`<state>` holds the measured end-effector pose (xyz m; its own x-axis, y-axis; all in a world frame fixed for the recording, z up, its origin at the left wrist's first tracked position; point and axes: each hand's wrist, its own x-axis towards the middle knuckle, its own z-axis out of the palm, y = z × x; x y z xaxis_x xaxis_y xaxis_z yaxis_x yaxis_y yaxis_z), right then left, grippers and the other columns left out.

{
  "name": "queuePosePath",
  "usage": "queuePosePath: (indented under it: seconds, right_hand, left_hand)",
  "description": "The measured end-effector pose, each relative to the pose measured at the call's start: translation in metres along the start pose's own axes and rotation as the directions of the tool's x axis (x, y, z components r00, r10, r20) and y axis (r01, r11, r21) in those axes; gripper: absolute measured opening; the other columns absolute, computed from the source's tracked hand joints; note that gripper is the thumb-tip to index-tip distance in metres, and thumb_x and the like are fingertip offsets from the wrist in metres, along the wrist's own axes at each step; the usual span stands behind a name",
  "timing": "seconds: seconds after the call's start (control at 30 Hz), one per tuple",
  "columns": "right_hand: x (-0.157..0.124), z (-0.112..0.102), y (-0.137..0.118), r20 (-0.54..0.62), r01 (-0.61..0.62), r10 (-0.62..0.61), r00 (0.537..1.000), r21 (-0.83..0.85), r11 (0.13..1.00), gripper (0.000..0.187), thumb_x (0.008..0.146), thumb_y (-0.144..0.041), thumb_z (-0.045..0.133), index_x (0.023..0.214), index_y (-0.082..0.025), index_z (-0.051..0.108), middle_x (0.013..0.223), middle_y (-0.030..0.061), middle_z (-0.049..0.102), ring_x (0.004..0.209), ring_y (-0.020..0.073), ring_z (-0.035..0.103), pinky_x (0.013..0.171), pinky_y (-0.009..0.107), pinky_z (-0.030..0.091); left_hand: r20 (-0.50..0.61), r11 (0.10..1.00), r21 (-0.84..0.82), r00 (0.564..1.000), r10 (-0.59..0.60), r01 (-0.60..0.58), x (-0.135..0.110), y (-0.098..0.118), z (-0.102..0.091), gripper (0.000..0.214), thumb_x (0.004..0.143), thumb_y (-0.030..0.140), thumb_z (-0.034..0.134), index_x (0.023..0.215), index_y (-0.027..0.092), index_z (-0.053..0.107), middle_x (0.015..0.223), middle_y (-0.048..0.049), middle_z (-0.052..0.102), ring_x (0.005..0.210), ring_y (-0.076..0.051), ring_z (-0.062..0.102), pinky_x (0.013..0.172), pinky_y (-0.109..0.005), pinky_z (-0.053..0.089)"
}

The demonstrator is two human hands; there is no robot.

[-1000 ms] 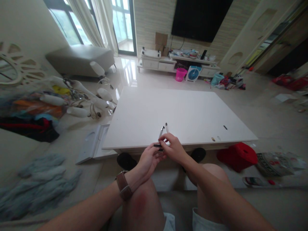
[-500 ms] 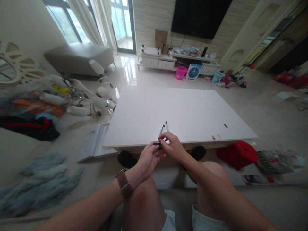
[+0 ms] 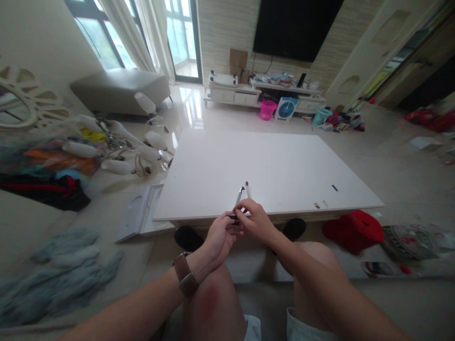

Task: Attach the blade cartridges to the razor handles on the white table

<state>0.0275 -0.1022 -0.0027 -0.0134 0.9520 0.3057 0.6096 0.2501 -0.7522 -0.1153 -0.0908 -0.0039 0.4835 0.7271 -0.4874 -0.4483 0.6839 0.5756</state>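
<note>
My left hand [image 3: 221, 235], with a brown-strapped watch on its wrist, grips a small dark object [image 3: 233, 217] at the near edge of the white table [image 3: 213, 166]. The fingers of my right hand [image 3: 255, 219] are pinched against the same object, hiding part of it; its kind is too small to make out. Just beyond the hands, a thin silvery tool [image 3: 240, 194] with a bent dark tip lies on the table. Beside it is a pale slim stick [image 3: 248, 189] with a dark end, partly covered by my right hand.
Right of the hands lie a dark strip [image 3: 334, 188], a small gold-brown piece [image 3: 316, 205] and a small clear piece [image 3: 324, 203]. A red bundle [image 3: 355, 231] is by the table's front right. At left stand a lamp with white shades [image 3: 119, 166] and an open white box [image 3: 137, 213].
The view has tilted slightly, so everything sits a little lower. Both hands keep nearly the same pose around the small dark object.
</note>
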Motion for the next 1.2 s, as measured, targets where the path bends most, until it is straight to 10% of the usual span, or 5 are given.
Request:
queuePosePath:
  seconds: [0.77, 1.0, 1.2]
  right_hand:
    - [0.001, 0.002, -0.004, 0.027, -0.026, 0.025, 0.999, 0.016, 1.000, 0.010, 0.090, -0.020, 0.058, 0.082, -0.019, 0.065, 0.082, 0.0029, 0.066, 0.083, 0.0175, 0.058, 0.076, 0.032, 0.044]
    - [0.006, -0.015, 0.003, -0.009, -0.121, 0.130, 0.991, 0.304, 0.945, 0.026, 0.083, -0.030, 0.069, 0.107, -0.023, 0.065, 0.110, 0.0054, 0.061, 0.098, 0.0187, 0.060, 0.076, 0.031, 0.050]
    - [0.010, -0.027, 0.017, 0.068, -0.170, 0.156, 0.985, 0.426, 0.889, 0.040, 0.076, -0.036, 0.078, 0.112, -0.022, 0.067, 0.099, 0.0046, 0.061, 0.091, 0.0181, 0.057, 0.073, 0.030, 0.048]
  left_hand:
    - [-0.011, 0.999, -0.044, 1.000, 0.012, -0.012, 0.000, 0.000, -0.001, 0.019, 0.069, 0.017, 0.070, 0.086, 0.015, 0.060, 0.078, -0.0025, 0.067, 0.064, -0.013, 0.062, 0.057, -0.024, 0.048]
    - [0.059, 0.997, 0.033, 0.996, 0.064, -0.066, -0.006, 0.007, 0.005, 0.065, 0.078, 0.033, 0.071, 0.139, 0.029, 0.048, 0.088, -0.0012, 0.068, 0.064, -0.013, 0.063, 0.060, -0.024, 0.045]
    - [0.079, 0.991, 0.119, 0.996, 0.052, -0.062, -0.008, 0.004, 0.004, 0.084, 0.071, 0.030, 0.082, 0.146, 0.036, 0.044, 0.105, -0.0040, 0.068, 0.076, -0.011, 0.064, 0.065, -0.022, 0.042]
